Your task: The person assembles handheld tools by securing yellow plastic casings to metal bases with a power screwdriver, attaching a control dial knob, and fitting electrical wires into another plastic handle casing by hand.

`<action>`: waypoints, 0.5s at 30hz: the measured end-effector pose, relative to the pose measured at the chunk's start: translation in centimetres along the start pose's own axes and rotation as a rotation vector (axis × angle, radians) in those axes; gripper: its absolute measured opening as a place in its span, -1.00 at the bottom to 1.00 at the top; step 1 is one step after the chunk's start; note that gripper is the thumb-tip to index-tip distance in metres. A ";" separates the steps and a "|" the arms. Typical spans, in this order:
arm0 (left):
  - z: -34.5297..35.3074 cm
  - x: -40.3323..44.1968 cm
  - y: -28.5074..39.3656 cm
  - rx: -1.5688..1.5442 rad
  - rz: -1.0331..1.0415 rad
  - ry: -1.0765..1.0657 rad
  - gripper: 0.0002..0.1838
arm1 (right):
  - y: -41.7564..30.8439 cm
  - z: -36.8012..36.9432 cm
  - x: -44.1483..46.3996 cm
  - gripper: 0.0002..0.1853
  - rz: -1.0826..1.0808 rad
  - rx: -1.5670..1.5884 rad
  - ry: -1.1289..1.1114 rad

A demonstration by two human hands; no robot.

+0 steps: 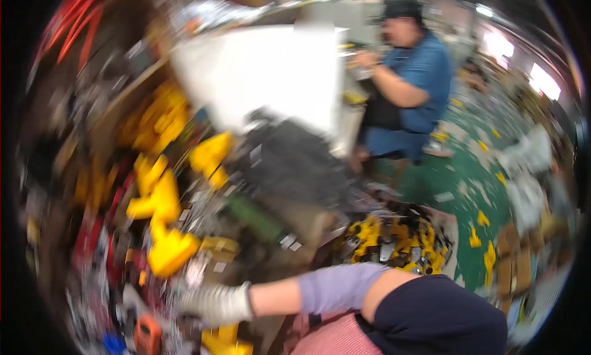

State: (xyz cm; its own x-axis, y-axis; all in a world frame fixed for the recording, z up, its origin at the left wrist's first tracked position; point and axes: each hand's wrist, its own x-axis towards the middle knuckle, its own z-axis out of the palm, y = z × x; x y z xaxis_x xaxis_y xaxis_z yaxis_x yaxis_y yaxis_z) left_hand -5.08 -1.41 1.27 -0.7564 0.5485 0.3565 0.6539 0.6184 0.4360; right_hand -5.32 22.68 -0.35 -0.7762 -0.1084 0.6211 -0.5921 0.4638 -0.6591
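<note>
My right hand (212, 303), in a striped white-and-grey knitted glove, reaches over the cluttered bench. Motion blur smears its fingers, so I cannot make out whether it holds anything. Just above it lies a yellow plastic housing (171, 251), shaped like a power-tool body. Another yellow piece (226, 341) is right below the glove. An orange-and-dark object (148, 334) lies to the lower left, its kind unclear. My left hand does not show.
More yellow housings (161, 112) fill a bin at upper left. A green cylinder (255, 218) and a dark heap (289, 158) lie on the bench. A container of yellow-and-black parts (400, 238) stands at right. Beyond a white panel (258, 78) sits a co-worker (411, 78). Cardboard boxes (514, 272) stand far right.
</note>
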 end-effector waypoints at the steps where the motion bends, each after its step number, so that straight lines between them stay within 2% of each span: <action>1: -0.2 -0.2 -0.6 0.007 -0.071 -0.099 -0.55 | -0.9 -1.1 0.6 -0.70 0.193 0.104 -0.159; 2: 1.9 -0.3 -2.2 -0.217 -0.015 0.080 -0.93 | -1.7 -2.4 0.9 -0.66 0.271 0.146 -0.248; 3: 1.5 -0.3 -1.2 -0.107 0.010 0.136 -0.86 | -0.3 -1.5 0.6 -0.62 0.244 0.177 -0.238; 4: 0.9 -0.3 -1.1 -0.141 -0.036 0.072 -0.83 | -1.3 -2.7 1.1 -0.59 0.301 0.151 -0.275; 5: 1.1 -0.4 -1.4 -0.146 -0.022 0.104 -0.81 | -1.2 -2.7 1.5 -0.59 0.349 0.329 -0.301; 6: 1.1 -0.5 -1.6 -0.137 -0.022 0.126 -0.81 | -1.0 -2.1 1.3 -0.59 0.488 0.610 -0.271; 7: 1.3 -0.5 -1.8 -0.136 0.000 0.144 -0.81 | -1.1 -2.2 1.3 -0.58 0.542 0.563 -0.286; 8: 1.4 -0.6 -2.1 -0.157 -0.024 0.138 -0.81 | -1.0 -2.0 1.2 -0.56 0.624 0.656 -0.274; 9: 1.3 -1.0 -1.9 -0.184 -0.032 0.138 -0.81 | -1.9 -2.0 1.2 -0.63 0.675 0.781 -0.245; 15: 1.0 -1.3 -2.4 -0.261 -0.073 0.099 -0.78 | -2.3 -0.8 1.2 -0.63 0.609 0.443 -0.307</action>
State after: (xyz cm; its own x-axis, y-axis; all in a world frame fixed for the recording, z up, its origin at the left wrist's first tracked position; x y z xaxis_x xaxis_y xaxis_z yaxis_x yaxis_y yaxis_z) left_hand -5.67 -3.01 -1.05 -0.8077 0.4421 0.3900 0.5805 0.4809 0.6571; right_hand -4.68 22.23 2.22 -0.9766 -0.2150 -0.0017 -0.0281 0.1354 -0.9904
